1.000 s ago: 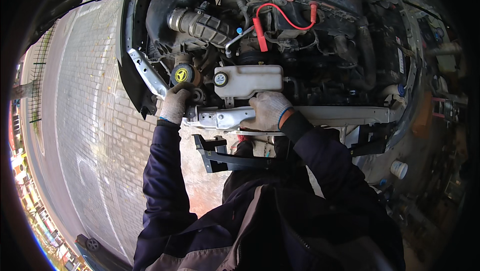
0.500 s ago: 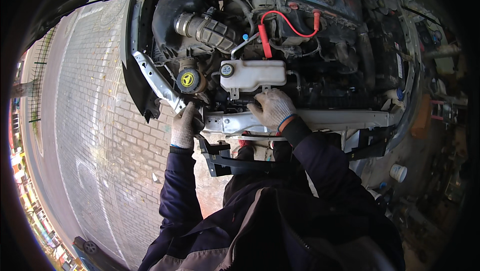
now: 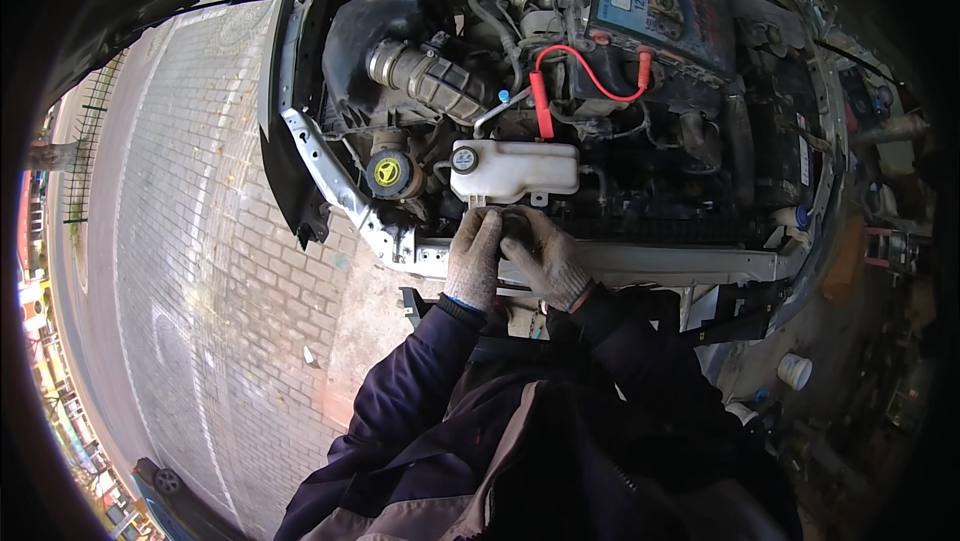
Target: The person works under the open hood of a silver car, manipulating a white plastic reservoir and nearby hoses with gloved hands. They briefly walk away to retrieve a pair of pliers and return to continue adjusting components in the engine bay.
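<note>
My left hand [image 3: 474, 261] and my right hand [image 3: 549, 263], both in whitish knit work gloves, meet above the silver front crossbar [image 3: 660, 265] of an open engine bay. The fingertips are drawn together and touch or nearly touch. Whatever lies between them is too small or hidden to make out. Just beyond the fingers sits a white plastic coolant tank [image 3: 530, 169] with a dark round cap. To its left is a black reservoir cap with a yellow mark [image 3: 388, 173].
A blue and black battery-like box [image 3: 668, 16] rests at the back right, with a red cable [image 3: 585, 58] running from it. A ribbed air intake hose [image 3: 440, 79] lies at the back left. Brick paving [image 3: 240, 271] stretches left; a white bucket [image 3: 795, 371] stands on the right.
My left hand has left the crossbar's left end and moved right to meet my right hand. My right hand has turned inward, its fingers drawn together. The view has shifted slightly.
</note>
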A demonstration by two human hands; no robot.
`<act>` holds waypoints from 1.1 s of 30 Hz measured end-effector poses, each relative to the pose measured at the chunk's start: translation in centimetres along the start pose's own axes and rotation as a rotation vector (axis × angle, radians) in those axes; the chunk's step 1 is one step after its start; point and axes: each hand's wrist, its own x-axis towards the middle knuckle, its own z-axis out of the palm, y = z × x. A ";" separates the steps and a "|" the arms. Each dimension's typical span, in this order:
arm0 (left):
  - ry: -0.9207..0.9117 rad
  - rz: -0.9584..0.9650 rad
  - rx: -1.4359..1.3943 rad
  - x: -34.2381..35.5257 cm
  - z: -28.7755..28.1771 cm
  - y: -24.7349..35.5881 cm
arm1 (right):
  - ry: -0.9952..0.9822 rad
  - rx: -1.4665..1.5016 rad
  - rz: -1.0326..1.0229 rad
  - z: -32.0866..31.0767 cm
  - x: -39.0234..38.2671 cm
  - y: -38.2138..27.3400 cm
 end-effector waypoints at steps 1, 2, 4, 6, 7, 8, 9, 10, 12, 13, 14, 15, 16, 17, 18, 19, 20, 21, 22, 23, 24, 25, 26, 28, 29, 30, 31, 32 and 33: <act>-0.045 0.026 0.116 0.4 0.2 0.1 | 0.068 0.036 0.013 0.1 0.3 0.0; -0.067 0.004 0.259 0.8 0.3 0.3 | 0.112 0.069 0.060 -0.1 0.7 0.2; -0.038 0.190 0.599 1.9 0.1 0.9 | 0.163 0.022 0.117 -1.0 1.1 0.4; 0.042 0.449 0.794 3.6 -1.0 1.6 | 0.159 -0.134 0.119 -2.7 1.1 0.5; 0.163 0.210 0.792 5.1 -2.4 2.4 | 0.238 -0.075 0.142 -3.6 1.0 0.6; 0.269 0.049 0.764 6.8 -3.8 3.1 | 0.286 -0.037 0.180 -4.9 0.9 0.7; 0.261 0.042 0.959 8.1 -5.2 3.3 | 0.382 -0.003 0.167 -6.7 0.6 0.9; 0.259 0.003 1.138 8.9 -6.6 2.9 | 0.454 0.045 0.158 -8.7 0.4 1.2; 0.258 0.017 1.320 10.8 -8.8 1.0 | 0.635 0.041 0.181 -13.7 0.3 1.9; 0.122 0.031 1.567 11.9 -10.3 0.3 | 0.673 0.040 0.205 -16.3 -0.2 2.3; -0.049 0.108 1.853 13.2 -11.6 -0.4 | 0.720 0.028 0.229 -19.3 -0.8 2.6; -0.116 0.038 1.772 14.6 -12.6 -1.0 | 0.778 -0.028 0.250 -22.0 -1.4 3.1; -0.041 -0.088 1.685 15.8 -13.2 -1.8 | 0.843 -0.114 0.252 -24.7 -2.0 3.6; 0.000 -0.141 1.454 16.8 -13.6 -2.4 | 0.906 -0.221 0.247 -27.1 -2.4 4.2; 0.125 -0.305 1.144 17.4 -13.5 -2.9 | 0.982 -0.348 0.232 -29.4 -2.7 4.9; 0.208 -0.401 0.922 17.6 -13.3 -3.2 | 0.938 -0.473 0.317 -32.2 -3.2 5.4; 0.312 -0.425 0.631 17.7 -12.8 -3.4 | 0.905 -0.592 0.408 -34.9 -3.9 5.8; 0.265 -0.397 0.465 17.5 -12.3 -3.2 | 0.845 -0.658 0.500 -37.3 -4.3 6.4; 0.205 -0.304 0.309 16.7 -11.6 -3.4 | 0.828 -0.752 0.516 -39.1 -4.4 7.2; 0.250 -0.390 0.321 16.3 -11.3 -2.7 | 0.808 -0.764 0.538 -40.4 -4.4 8.2; 0.188 -0.397 0.324 15.8 -10.8 -2.4 | 0.800 -0.765 0.584 -41.4 -4.2 9.0; 0.220 -0.430 0.336 15.4 -10.5 -2.3 | 0.787 -0.789 0.572 -41.9 -3.7 10.0; 0.212 -0.445 0.333 15.0 -10.3 -2.2 | 0.779 -0.810 0.587 -42.0 -3.3 10.7; 0.232 -0.443 0.350 15.0 -10.3 -1.9 | 0.707 -0.848 0.661 -42.1 -3.0 11.2; 0.194 -0.416 0.318 15.1 -10.4 -1.9 | 0.639 -0.864 0.718 -41.9 -2.7 11.2; 0.209 -0.413 0.285 15.2 -10.4 -2.1 | 0.577 -0.877 0.756 -41.7 -2.5 10.9; 0.193 -0.450 0.250 15.6 -10.6 -2.0 | 0.577 -0.869 0.765 -41.4 -2.5 10.5; 0.174 -0.397 0.215 15.7 -10.6 -2.2 | 0.569 -0.903 0.780 -41.3 -2.4 10.0; 0.191 -0.423 0.167 15.7 -10.6 -2.2 | 0.564 -0.930 0.810 -41.2 -2.2 9.5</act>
